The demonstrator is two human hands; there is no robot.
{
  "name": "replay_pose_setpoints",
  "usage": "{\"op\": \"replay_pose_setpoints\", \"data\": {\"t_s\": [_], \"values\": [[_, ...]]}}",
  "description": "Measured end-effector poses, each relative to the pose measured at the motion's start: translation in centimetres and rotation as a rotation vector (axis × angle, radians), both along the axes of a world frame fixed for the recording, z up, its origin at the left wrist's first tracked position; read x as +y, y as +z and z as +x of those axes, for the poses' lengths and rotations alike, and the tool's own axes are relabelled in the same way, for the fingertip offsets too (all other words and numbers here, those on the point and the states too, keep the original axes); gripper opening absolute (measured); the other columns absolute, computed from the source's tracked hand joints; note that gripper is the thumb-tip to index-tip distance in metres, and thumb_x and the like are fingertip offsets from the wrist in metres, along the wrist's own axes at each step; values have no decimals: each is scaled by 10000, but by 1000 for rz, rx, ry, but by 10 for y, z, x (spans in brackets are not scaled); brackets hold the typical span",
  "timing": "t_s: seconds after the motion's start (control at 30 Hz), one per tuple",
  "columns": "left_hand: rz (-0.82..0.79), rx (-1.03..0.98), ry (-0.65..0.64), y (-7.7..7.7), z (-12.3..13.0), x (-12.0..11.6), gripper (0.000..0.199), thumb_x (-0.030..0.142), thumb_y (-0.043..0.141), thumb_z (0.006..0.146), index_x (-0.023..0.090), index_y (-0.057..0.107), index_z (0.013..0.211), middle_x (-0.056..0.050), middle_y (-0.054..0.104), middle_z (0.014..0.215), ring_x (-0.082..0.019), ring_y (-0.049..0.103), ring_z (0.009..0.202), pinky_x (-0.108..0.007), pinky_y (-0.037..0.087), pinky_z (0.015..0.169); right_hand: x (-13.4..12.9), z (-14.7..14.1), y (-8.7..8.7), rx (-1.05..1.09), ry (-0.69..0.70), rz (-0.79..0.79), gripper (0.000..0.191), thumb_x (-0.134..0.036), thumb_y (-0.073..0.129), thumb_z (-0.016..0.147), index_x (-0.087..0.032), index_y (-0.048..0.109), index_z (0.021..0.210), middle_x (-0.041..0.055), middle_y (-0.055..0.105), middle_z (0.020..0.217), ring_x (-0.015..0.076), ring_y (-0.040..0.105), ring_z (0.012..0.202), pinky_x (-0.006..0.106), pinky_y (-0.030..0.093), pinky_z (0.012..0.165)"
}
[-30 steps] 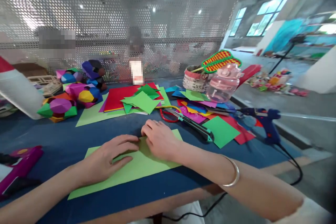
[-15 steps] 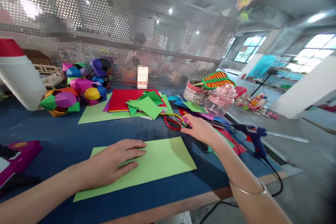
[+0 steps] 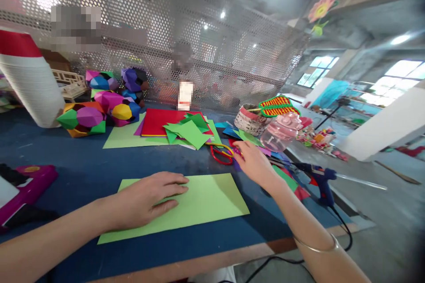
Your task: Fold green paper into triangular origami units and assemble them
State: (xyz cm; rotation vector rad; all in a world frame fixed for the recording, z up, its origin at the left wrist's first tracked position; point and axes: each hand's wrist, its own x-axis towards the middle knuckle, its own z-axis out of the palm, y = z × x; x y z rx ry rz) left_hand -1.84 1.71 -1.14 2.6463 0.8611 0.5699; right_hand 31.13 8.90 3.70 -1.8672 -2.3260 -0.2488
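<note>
Paper in one long, light green sheet [image 3: 212, 194] lies near the front edge of a dark blue worktop [image 3: 133, 159], beneath the left hand [image 3: 149, 196] of a person seen from the wearer's viewpoint. That hand rests palm down on the left part of the sheet, its fingers slightly spread. The right hand [image 3: 255, 166], below a thin silvery bracelet [image 3: 320, 249] on the forearm, reaches beyond the sheet's far right corner with fingers bent, beside scissors with red and yellow handles [image 3: 219, 162]; whether it pinches anything cannot be told, as its own fingers and palm hide what is under them. Toward the rear edge, loose green paper pieces [image 3: 192, 132] overlap a stack of red paper [image 3: 162, 121], with faceted multicoloured paper balls [image 3: 89, 117] to its left. A tall, leaning white ribbed stack with a red top [image 3: 33, 84] stands near the rear left corner, and a magenta and black device [image 3: 31, 190] sits at the left. Toward the right edge are a pale woven basket [image 3: 250, 121], a clear pink-lidded bottle [image 3: 279, 135] and a blue glue gun [image 3: 322, 181]
</note>
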Motion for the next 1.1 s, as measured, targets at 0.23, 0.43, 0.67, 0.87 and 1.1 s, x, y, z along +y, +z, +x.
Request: {"op": "replay_pose_setpoints", "data": {"t_s": [0.23,0.43,0.67,0.87,1.1], "values": [[-162,141,-65,10,-10,5,472,402,506,1019,308,485,1481,-32,445,1570,-277,416,1442,-458,340,1200,34,-46,-18,-2,89,-136,350,-359,631,966,-169,601,1258,98,619,1268,239,641,1074,460,553,902],[-160,167,-79,14,-11,4,529,477,506,1006,266,468,1491,-52,408,1592,-292,374,1464,-470,308,1213,29,-31,-3,130,147,-192,341,-257,644,932,-167,588,1257,100,657,1181,241,642,1034,417,522,893],[-120,139,-79,14,-6,1,493,399,515,1002,212,499,1458,-100,477,1537,-304,427,1423,-483,332,1191,-31,-22,15,412,182,-393,315,-363,541,943,-196,580,1208,-26,596,664,161,584,576,268,449,549],[-82,157,-67,13,-5,-1,483,443,505,1004,188,533,1414,-104,473,1539,-303,438,1413,-450,353,1175,-58,-55,12,1186,176,-644,365,-429,632,894,-228,486,1161,-91,532,561,110,492,434,221,405,447],[-64,181,-78,18,-3,-4,647,574,573,944,146,509,1425,-148,477,1525,-346,486,1359,-502,333,1172,-75,-102,-17,1322,281,-722,311,-429,653,881,-246,447,1026,-109,525,508,116,508,398,215,427,427]]}}
